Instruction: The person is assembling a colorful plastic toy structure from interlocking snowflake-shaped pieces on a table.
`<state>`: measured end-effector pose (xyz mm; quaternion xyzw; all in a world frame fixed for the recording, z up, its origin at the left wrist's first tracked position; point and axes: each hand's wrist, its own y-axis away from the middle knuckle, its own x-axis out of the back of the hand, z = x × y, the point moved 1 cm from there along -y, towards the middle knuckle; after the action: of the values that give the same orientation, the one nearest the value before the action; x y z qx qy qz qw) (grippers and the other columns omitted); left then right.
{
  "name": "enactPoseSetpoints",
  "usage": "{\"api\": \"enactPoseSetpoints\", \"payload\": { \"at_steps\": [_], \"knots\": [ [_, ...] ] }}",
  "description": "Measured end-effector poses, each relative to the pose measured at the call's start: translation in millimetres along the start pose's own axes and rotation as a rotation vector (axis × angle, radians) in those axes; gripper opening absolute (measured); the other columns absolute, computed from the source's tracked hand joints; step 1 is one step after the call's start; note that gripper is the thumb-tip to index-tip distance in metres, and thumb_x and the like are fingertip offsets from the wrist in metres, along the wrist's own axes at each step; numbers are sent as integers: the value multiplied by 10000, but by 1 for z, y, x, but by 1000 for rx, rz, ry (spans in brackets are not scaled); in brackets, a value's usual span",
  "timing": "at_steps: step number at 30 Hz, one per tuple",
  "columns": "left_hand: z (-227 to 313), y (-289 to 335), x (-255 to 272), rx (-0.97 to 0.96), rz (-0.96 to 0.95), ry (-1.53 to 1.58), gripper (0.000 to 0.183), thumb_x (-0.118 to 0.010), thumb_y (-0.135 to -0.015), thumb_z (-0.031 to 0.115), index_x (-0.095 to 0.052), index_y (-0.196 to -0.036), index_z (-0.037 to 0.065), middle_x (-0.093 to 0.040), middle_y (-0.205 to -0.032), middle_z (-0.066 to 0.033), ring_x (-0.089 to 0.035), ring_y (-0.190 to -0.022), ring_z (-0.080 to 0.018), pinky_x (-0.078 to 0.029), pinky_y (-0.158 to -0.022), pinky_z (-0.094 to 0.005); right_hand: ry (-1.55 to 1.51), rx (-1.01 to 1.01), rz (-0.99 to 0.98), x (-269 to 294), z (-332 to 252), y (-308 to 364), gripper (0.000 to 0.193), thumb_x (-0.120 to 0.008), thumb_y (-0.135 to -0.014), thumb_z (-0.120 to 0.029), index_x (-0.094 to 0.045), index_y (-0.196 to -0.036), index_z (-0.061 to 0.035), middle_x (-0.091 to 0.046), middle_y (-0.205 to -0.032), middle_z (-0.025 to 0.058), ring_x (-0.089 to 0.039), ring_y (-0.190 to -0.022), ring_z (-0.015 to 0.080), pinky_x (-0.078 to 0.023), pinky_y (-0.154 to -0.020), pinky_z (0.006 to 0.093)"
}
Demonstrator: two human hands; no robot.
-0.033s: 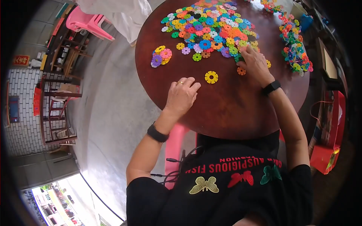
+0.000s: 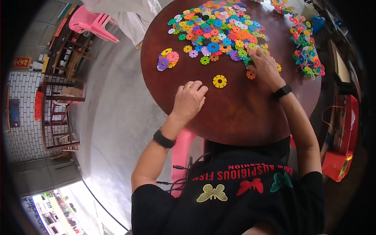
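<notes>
My right hand [image 2: 266,67] is at the right edge of a pile of colourful notched plastic discs [image 2: 213,33]. Its thumb and forefinger are apart, close to a green disc [image 2: 247,61], and no grip shows. Just below the thumb lies an orange disc [image 2: 250,75]. Over the near left part of the table my left hand [image 2: 189,100] hovers or rests, its fingers loosely bent and nothing visible in them. A larger yellow disc [image 2: 219,81] lies flat on the round dark-red table [image 2: 235,117], between the hands.
A small cluster of discs [image 2: 167,58] sits left of the main pile. Joined discs form a long colourful bundle [image 2: 307,51] along the right side. Pink plastic chair [image 2: 92,23] stands at the far left; a red paper bag [image 2: 340,156] is at the right.
</notes>
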<state>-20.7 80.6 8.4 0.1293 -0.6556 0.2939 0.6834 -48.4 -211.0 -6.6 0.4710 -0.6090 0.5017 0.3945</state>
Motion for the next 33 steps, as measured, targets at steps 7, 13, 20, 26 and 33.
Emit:
{"api": "enactPoseSetpoints", "payload": {
  "at_steps": [7, 13, 20, 26, 33],
  "knots": [
    [13, -49, -13, 119, -51, 104, 340, -727, -724, 179, -574, -1017, 101, -555, -952, -85, -562, -952, -277, -476, -807, -385, -29, -74, -57, -2, -1, 0, 367, -657, -739, -230, -566, -1054, -63, -543, -1028, 113, -549, -1017, 285, -453, -797, 458],
    [11, -74, -15, 256, -230, 247, 314, -749, -707, 225, -582, -944, 103, -557, -929, -105, -558, -946, -296, -471, -804, -410, -97, -62, -111, 2, 9, -1, 395, -676, -716, -189, -543, -1067, -65, -538, -1049, 119, -547, -1014, 302, -460, -817, 446],
    [13, -75, -14, 297, -275, 311, 385, -770, -664, 249, -547, -933, 87, -558, -925, -118, -566, -920, -308, -464, -801, -426, -228, -88, -100, 16, 12, -11, 278, -674, -705, -171, -533, -914, -52, -572, -885, 142, -572, -895, 339, -456, -739, 438],
    [14, -67, -11, 299, -270, 282, 422, -791, -625, 236, -519, -903, 73, -551, -934, -120, -559, -916, -324, -460, -790, -431, -392, 44, -98, 34, -16, -36, 225, -574, -701, -88, -538, -912, -18, -603, -815, 167, -586, -845, 349, -444, -708, 450],
    [18, -72, -13, 367, -260, 289, 471, -812, -579, 214, -500, -894, 54, -556, -928, -118, -560, -916, -340, -458, -774, -432, -53, 121, -163, -2, -21, -63, 149, -544, -722, -73, -589, -857, -29, -633, -862, 143, -610, -892, 325, -482, -736, 432]
  ]
}}
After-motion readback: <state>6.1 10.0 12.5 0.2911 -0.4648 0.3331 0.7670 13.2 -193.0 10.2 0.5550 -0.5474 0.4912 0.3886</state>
